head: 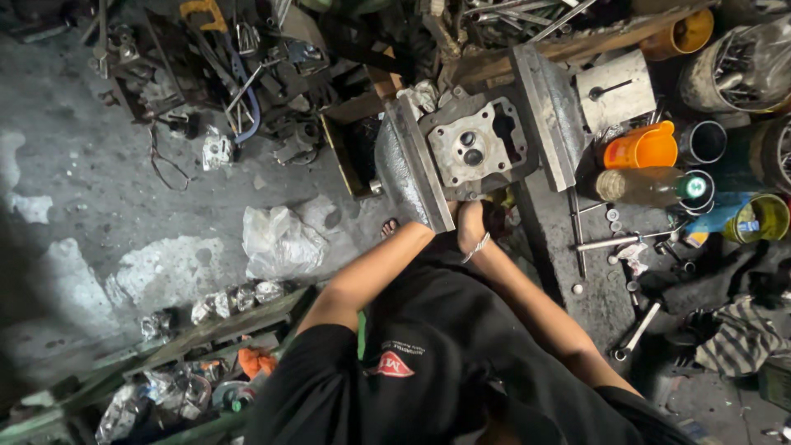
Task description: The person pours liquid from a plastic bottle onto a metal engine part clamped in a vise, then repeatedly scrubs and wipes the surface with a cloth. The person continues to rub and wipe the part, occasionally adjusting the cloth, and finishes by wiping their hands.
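- Cylinder head (478, 147): grey cast metal, port face up toward camera, clamped between the two flat jaws of a large vise (544, 111). It sits upper centre of view, above both hands.
- Left hand (441, 216): reaches up under the left vise jaw; fingers hidden behind the metal. Grip cannot be told.
- Right hand (471, 221): just beside the left hand, at the lower edge of the head, a thin bracelet (475, 247) at the wrist. Fingers tucked under the casting; grip cannot be told, nor whether anything is held.
- Both forearms run up from the black shirt (428, 354) and meet below the vise.
- Right of vise: orange jug (641, 148), a bottle (643, 185) lying on its side, yellow tub (762, 218), dark surface (577, 272) with loose bolts and a steel rod (614, 241).
- Left, on concrete floor (99, 206): crumpled plastic bag (278, 241), scattered metal parts and tools (214, 74) near the top edge.
- Lower right: striped rag (737, 334).
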